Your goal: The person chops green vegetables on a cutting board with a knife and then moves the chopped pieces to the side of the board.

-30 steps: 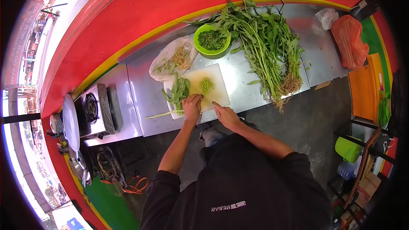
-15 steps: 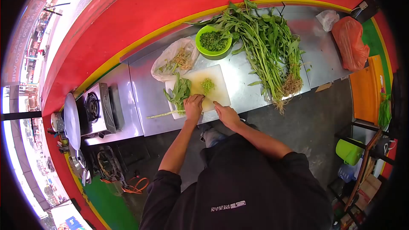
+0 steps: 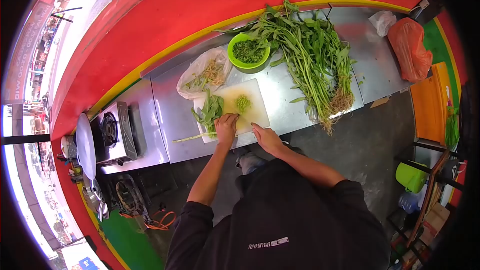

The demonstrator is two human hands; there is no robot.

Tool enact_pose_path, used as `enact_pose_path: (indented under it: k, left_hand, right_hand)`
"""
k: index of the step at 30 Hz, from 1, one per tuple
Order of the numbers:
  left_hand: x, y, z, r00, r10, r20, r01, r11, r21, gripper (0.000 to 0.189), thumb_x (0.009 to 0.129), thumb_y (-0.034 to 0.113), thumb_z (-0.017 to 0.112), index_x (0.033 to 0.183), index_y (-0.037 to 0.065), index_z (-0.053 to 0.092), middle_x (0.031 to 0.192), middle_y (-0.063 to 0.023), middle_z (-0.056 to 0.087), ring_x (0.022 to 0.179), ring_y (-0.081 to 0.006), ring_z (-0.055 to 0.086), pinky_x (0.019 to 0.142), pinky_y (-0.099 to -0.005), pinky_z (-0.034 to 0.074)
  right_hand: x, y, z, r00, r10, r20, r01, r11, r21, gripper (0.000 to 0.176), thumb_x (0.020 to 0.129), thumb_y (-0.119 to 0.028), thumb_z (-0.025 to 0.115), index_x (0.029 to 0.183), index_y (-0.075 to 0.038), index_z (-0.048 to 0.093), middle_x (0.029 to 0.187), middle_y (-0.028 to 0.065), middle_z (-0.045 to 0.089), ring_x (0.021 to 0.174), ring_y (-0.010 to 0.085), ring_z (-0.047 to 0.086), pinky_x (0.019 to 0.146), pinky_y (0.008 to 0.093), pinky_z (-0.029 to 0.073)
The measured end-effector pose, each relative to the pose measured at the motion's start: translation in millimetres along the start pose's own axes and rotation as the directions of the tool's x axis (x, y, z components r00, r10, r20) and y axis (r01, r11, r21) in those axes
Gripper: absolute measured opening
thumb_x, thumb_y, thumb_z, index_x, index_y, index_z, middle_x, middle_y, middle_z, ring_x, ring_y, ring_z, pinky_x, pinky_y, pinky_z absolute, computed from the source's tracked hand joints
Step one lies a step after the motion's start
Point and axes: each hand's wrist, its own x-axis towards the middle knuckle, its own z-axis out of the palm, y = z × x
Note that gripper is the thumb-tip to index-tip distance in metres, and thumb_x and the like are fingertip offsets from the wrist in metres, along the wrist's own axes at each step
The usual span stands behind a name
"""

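Observation:
A white cutting board [image 3: 258,101] lies near the counter's front edge, with a small heap of chopped green stems [image 3: 242,103] on it. My left hand [image 3: 226,127] is closed over leafy green stalks [image 3: 213,109] at the board's left part; one pale stem sticks out past the board's left edge. Closed at the board's front right edge, my right hand [image 3: 267,138] grips what looks like a knife, whose handle is inside the fingers and whose thin blade barely shows, pointing toward the left hand.
Behind the board are a clear plastic bag [image 3: 187,82] of rooty trimmings and a lime bowl [image 3: 245,37] of chopped greens. Long rooted greens [image 3: 305,62] cover the counter's middle right. A red bag [image 3: 407,50] lies far right; a gas stove [image 3: 120,132] stands left.
The view has shifted very slightly. Both hands stay in nearly the same places, still closed, and the greens and chopped heap look much the same.

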Motion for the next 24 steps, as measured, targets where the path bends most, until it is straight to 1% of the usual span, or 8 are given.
enact_pose_path:
  k: [4, 7, 9, 12, 16, 18, 21, 24]
  left_hand:
    - [-5.7, -1.8, 0.7, 0.999, 0.052, -0.010, -0.052, 0.999, 0.012, 0.017, 0.088, 0.012, 0.073, 0.104, 0.015, 0.077, 0.099, 0.0000, 0.071, 0.093, -0.0215, 0.066, 0.083, -0.0380, 0.043]
    - [-8.8, -1.9, 1.9, 0.999, 0.021, -0.024, -0.021, 1.000, 0.004, 0.019, 0.087, 0.011, 0.073, 0.105, 0.015, 0.077, 0.101, 0.0000, 0.070, 0.094, -0.0212, 0.065, 0.082, -0.0375, 0.043]
    - [-8.7, -1.5, 2.0, 0.999, 0.024, -0.026, -0.024, 1.000, 0.010, 0.019, 0.087, 0.011, 0.073, 0.105, 0.014, 0.077, 0.100, 0.0001, 0.070, 0.093, -0.0211, 0.065, 0.081, -0.0375, 0.043]
    - [-6.7, -0.2, 0.6, 0.999, 0.020, -0.028, -0.020, 1.000, 0.004, 0.018, 0.086, 0.010, 0.073, 0.104, 0.014, 0.077, 0.100, 0.0003, 0.071, 0.092, -0.0210, 0.065, 0.081, -0.0374, 0.043]
    - [-5.7, 0.3, -1.0, 1.000, 0.021, -0.021, -0.021, 1.000, -0.001, 0.018, 0.086, 0.010, 0.073, 0.103, 0.013, 0.077, 0.099, 0.0007, 0.071, 0.090, -0.0210, 0.065, 0.080, -0.0370, 0.043]
    - [-4.7, -0.3, -1.0, 1.000, 0.016, -0.010, -0.016, 1.000, 0.006, 0.018, 0.086, 0.010, 0.073, 0.103, 0.014, 0.077, 0.099, 0.0008, 0.071, 0.090, -0.0210, 0.065, 0.080, -0.0370, 0.043]
    - [-6.4, -0.9, -1.1, 1.000, 0.017, 0.006, -0.017, 1.000, 0.022, 0.018, 0.086, 0.010, 0.073, 0.103, 0.014, 0.077, 0.099, 0.0009, 0.071, 0.089, -0.0211, 0.065, 0.080, -0.0373, 0.043]
    - [-4.7, -1.6, 0.0, 1.000, 0.016, -0.004, -0.016, 1.000, 0.010, 0.018, 0.086, 0.009, 0.072, 0.103, 0.014, 0.077, 0.100, 0.0006, 0.071, 0.089, -0.0214, 0.065, 0.081, -0.0378, 0.044]
  right_hand:
    - [0.6, -2.3, -2.7, 1.000, -0.018, 0.000, 0.018, 0.999, -0.047, 0.036, 0.107, -0.026, 0.050, 0.136, -0.008, 0.059, 0.086, 0.0312, 0.069, 0.082, 0.0516, 0.067, 0.074, 0.0595, 0.053]
    - [1.3, -2.3, 0.5, 1.000, -0.007, 0.008, 0.007, 1.000, -0.024, 0.035, 0.107, -0.026, 0.050, 0.136, -0.008, 0.059, 0.085, 0.0306, 0.069, 0.081, 0.0513, 0.067, 0.073, 0.0592, 0.053]
    - [2.7, -3.3, 3.0, 0.998, -0.054, -0.024, 0.053, 0.997, -0.061, 0.034, 0.107, -0.028, 0.049, 0.133, -0.009, 0.059, 0.081, 0.0296, 0.068, 0.076, 0.0507, 0.067, 0.070, 0.0605, 0.054]
    - [2.6, -6.2, 1.0, 1.000, -0.016, -0.020, 0.015, 0.997, -0.078, 0.034, 0.106, -0.028, 0.049, 0.133, -0.009, 0.060, 0.080, 0.0288, 0.069, 0.076, 0.0501, 0.068, 0.069, 0.0603, 0.054]
    - [5.3, -4.5, 1.5, 1.000, -0.017, -0.007, 0.017, 0.997, -0.076, 0.034, 0.106, -0.026, 0.051, 0.134, -0.008, 0.060, 0.081, 0.0282, 0.069, 0.076, 0.0496, 0.068, 0.069, 0.0594, 0.054]
    - [7.5, -3.4, 2.9, 0.998, -0.053, -0.027, 0.049, 0.993, -0.108, 0.034, 0.106, -0.026, 0.051, 0.133, -0.008, 0.060, 0.080, 0.0277, 0.069, 0.074, 0.0493, 0.068, 0.067, 0.0593, 0.054]
    - [16.4, -5.7, 4.2, 0.999, -0.039, 0.001, 0.038, 0.987, -0.157, 0.034, 0.106, -0.026, 0.051, 0.133, -0.009, 0.060, 0.079, 0.0274, 0.069, 0.074, 0.0494, 0.068, 0.067, 0.0592, 0.054]
    - [19.4, -9.2, 4.3, 1.000, -0.016, 0.006, 0.017, 0.990, -0.143, 0.033, 0.105, -0.025, 0.052, 0.132, -0.008, 0.061, 0.079, 0.0270, 0.069, 0.074, 0.0492, 0.068, 0.067, 0.0588, 0.053]
